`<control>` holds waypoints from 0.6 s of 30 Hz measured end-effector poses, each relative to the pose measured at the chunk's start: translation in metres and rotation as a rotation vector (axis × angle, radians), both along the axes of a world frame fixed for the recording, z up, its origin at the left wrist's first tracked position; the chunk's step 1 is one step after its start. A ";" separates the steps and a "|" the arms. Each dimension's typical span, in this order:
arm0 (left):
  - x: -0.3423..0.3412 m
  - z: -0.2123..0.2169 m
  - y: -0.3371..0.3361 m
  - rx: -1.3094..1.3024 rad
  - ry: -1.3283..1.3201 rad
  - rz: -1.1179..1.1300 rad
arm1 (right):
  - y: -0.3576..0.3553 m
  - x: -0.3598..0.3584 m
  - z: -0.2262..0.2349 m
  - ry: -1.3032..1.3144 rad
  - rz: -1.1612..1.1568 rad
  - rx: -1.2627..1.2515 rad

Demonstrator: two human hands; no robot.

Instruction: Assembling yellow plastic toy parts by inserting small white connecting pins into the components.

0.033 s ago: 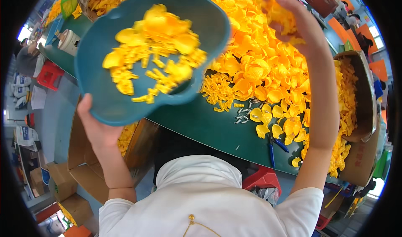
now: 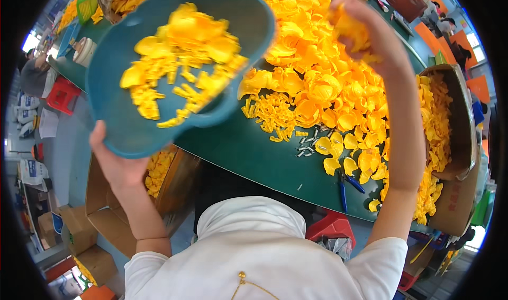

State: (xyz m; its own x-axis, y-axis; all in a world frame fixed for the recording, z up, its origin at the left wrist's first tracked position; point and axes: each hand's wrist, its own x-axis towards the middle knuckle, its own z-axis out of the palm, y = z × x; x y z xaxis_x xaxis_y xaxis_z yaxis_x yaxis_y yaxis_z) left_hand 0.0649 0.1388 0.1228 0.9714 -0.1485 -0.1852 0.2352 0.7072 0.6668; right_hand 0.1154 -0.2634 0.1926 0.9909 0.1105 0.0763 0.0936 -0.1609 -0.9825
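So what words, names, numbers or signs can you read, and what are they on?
No text can be read clearly.
Cardboard box on the right: reddish print, too blurred to read.
White bag with blue print, far left: too small to read.
Blue tub: no writing shows.

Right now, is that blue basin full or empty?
Neither, it's partly filled: loose yellow pieces lie in the blue basin, with bare blue surface showing around them. The left hand holds its edge.

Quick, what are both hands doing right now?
Left hand: closed on the rim of the blue basin, holding it tilted.
Right hand: curled around some yellow pieces, blurred, above the pile.
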 end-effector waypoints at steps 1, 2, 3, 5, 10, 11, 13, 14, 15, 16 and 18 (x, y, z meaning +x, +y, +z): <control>0.001 0.002 0.005 -0.010 -0.114 -0.069 | -0.003 0.000 -0.019 0.005 -0.003 -0.040; 0.003 0.004 0.016 -0.006 -0.225 -0.133 | 0.012 -0.004 -0.034 0.154 0.010 -0.100; 0.006 0.004 0.021 -0.004 -0.230 -0.131 | 0.023 -0.006 -0.058 0.218 0.012 -0.201; 0.017 0.005 0.030 0.064 -0.201 -0.016 | 0.044 -0.005 -0.109 -0.030 0.213 -0.337; 0.041 0.024 0.019 -0.004 -0.115 -0.015 | 0.074 -0.021 -0.175 -0.441 0.328 -0.944; 0.049 0.029 0.013 -0.004 -0.134 -0.005 | 0.074 -0.024 -0.179 -0.594 0.315 -1.017; 0.065 0.040 -0.015 0.093 -0.178 -0.146 | 0.074 -0.027 -0.180 -0.645 0.276 -1.070; 0.076 0.043 -0.028 0.113 -0.186 -0.215 | 0.074 -0.029 -0.178 -0.675 0.236 -1.122; 0.087 0.043 -0.043 0.132 -0.194 -0.290 | 0.077 -0.031 -0.177 -0.681 0.222 -1.134; 0.099 0.042 -0.062 0.110 -0.160 -0.325 | 0.080 -0.032 -0.177 -0.694 0.191 -1.119; 0.122 0.047 -0.109 0.098 -0.164 -0.450 | 0.085 -0.032 -0.179 -0.720 0.149 -1.121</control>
State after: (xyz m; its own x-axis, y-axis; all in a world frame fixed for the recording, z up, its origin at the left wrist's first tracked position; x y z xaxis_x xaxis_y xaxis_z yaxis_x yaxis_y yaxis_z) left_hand 0.1867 0.0297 0.1700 0.8324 -0.5498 -0.0692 0.3892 0.4912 0.7792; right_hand 0.0835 -0.1789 0.0140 0.7418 0.5593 0.3702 0.6178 -0.7846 -0.0526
